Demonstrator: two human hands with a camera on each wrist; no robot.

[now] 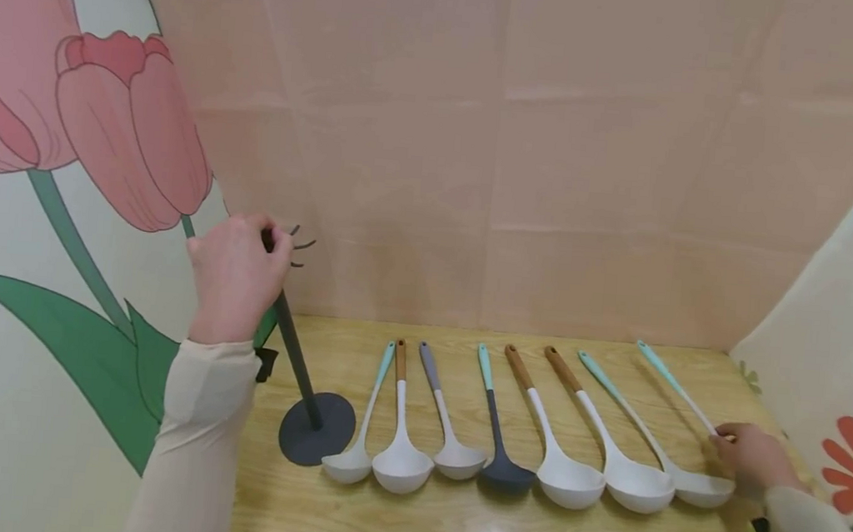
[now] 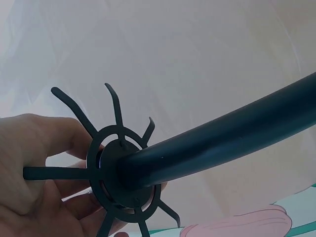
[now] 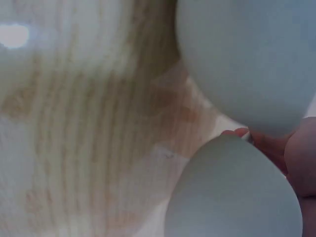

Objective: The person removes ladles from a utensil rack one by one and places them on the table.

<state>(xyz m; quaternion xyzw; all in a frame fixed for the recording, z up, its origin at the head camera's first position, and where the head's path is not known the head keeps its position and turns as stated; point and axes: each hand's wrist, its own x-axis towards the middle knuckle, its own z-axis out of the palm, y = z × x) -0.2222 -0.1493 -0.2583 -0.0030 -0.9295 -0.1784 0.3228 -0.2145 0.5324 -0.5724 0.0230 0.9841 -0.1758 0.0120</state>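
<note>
At the left in the head view, my left hand (image 1: 238, 272) grips the top of a dark utensil stand (image 1: 298, 352) with a round base. The left wrist view shows its ring of curved hooks (image 2: 94, 174) with fingers behind it. At the far right, my right hand (image 1: 757, 463) pinches the shaft of a ladle with a turquoise handle (image 1: 664, 372); its bowl is hidden in the head view. Beside that hand lies another turquoise-handled white ladle (image 1: 702, 490). Two pale ladle bowls (image 3: 234, 190) fill much of the right wrist view, the fingers partly behind them.
Several more ladles lie in a row on the wooden table (image 1: 376, 529): white ones with brown handles (image 1: 516, 365), a grey-handled one (image 1: 429, 366) and a dark-bowled one (image 1: 506, 474). A pinkish cloth backdrop (image 1: 493, 179) stands behind, with flower-printed sheets at both sides.
</note>
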